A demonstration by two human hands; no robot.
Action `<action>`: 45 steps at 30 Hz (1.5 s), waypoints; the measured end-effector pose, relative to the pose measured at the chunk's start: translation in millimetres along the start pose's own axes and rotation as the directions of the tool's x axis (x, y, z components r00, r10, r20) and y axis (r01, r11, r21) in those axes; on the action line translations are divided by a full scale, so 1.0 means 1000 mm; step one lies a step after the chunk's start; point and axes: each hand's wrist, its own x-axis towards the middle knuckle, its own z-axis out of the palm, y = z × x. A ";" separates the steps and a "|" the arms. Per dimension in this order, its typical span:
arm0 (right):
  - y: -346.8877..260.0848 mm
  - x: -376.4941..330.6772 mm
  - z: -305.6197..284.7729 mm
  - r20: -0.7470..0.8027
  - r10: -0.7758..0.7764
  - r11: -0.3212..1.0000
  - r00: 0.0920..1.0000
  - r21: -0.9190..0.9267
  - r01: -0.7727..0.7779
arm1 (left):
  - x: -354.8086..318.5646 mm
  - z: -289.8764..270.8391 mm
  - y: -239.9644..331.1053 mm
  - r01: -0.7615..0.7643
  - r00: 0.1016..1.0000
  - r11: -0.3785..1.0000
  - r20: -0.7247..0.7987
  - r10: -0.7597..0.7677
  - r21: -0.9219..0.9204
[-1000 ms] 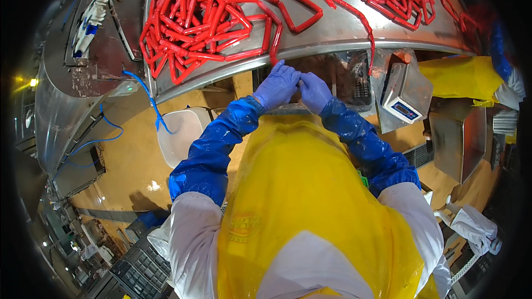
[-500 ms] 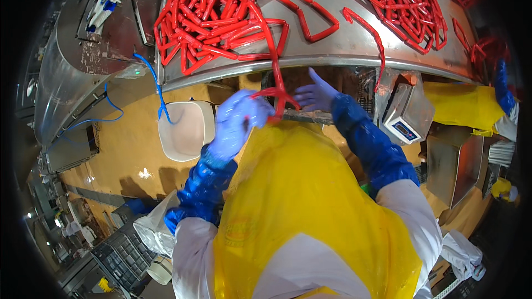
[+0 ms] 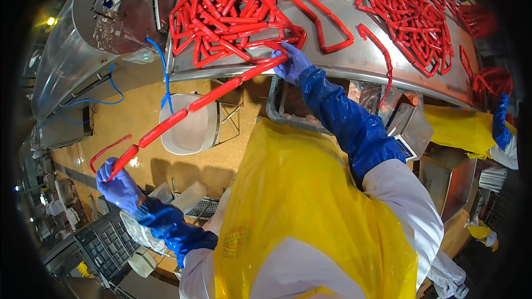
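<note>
A string of red sausage links (image 3: 212,95) is stretched slantwise between my two gloved hands. Out at the far left, my left hand (image 3: 117,185) is closed on its lower end, and a thin loose end curls up beyond the fingers. My right hand (image 3: 292,65) grips the string at the metal table's front edge, by the large heap of red sausage links (image 3: 227,14). Both hands wear purple gloves and blue sleeves.
A second sausage heap (image 3: 407,19) lies on the metal table (image 3: 343,61) at right, with a single strand hanging over the edge. A white bin (image 3: 191,124), a grey tub (image 3: 274,102) and a scale (image 3: 407,127) stand below. Another person in a yellow apron (image 3: 460,133) is at right.
My left hand has swung far out to the left and down, drawing the string straight. My right hand has moved up and left to the table edge and closed on the links.
</note>
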 end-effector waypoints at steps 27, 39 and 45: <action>-0.090 -0.312 -0.011 0.248 -0.723 0.576 0.645 -0.301 0.760 | 0.038 -0.001 -0.644 0.831 0.553 0.556 -0.097 -0.827 -0.003; -0.196 -0.379 -0.035 0.133 -0.829 0.480 0.544 -0.330 0.813 | 0.027 0.066 -0.650 0.538 0.684 0.751 0.322 -0.654 0.383; -0.261 -0.254 -0.155 -0.148 -0.821 0.560 0.551 -0.391 0.730 | 0.114 0.109 -0.546 0.536 0.740 0.820 0.358 -0.570 0.201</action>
